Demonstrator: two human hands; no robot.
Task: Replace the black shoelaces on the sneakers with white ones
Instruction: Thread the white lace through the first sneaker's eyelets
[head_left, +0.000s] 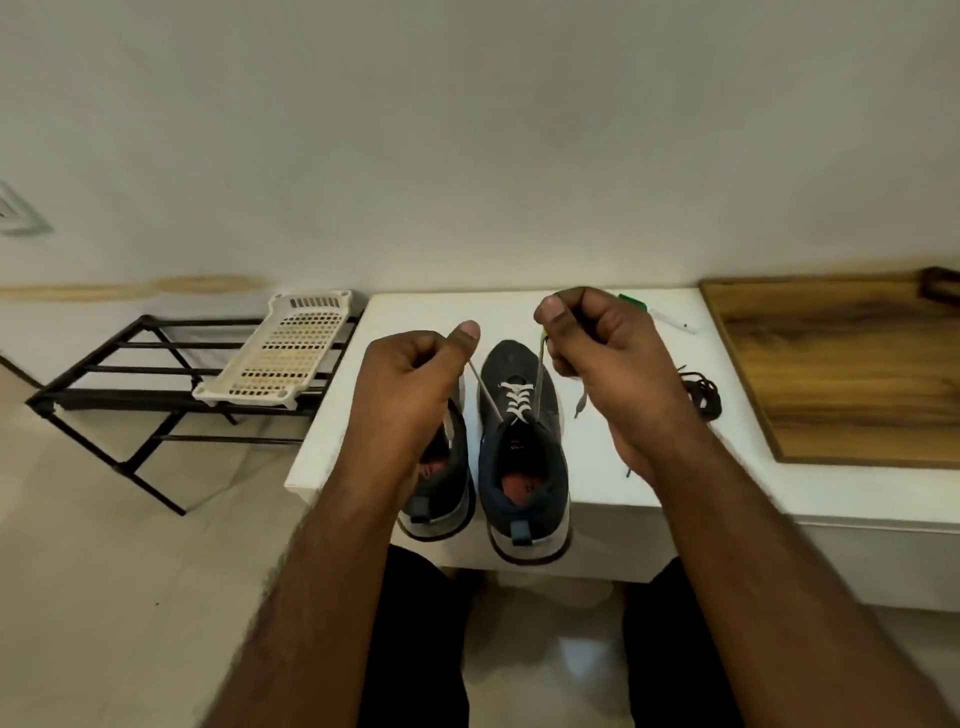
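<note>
Two dark grey sneakers stand side by side on the white table (613, 332), heels toward me. The right sneaker (522, 457) carries a white lace (517, 400) crossed through its lower eyelets. My left hand (410, 379) grips the left end of that lace, which runs taut from the shoe up to my fist. My right hand (597, 343) pinches the right end, lifted above the toe. The left sneaker (441, 493) is mostly hidden behind my left wrist. A heap of black laces (701, 397) lies on the table to the right.
A black metal rack (156, 395) with a cream perforated tray (283, 353) stands to the left of the table. A wooden board (852, 374) lies on the right. A green and white object (654, 309) rests near the table's far edge. The wall is close behind.
</note>
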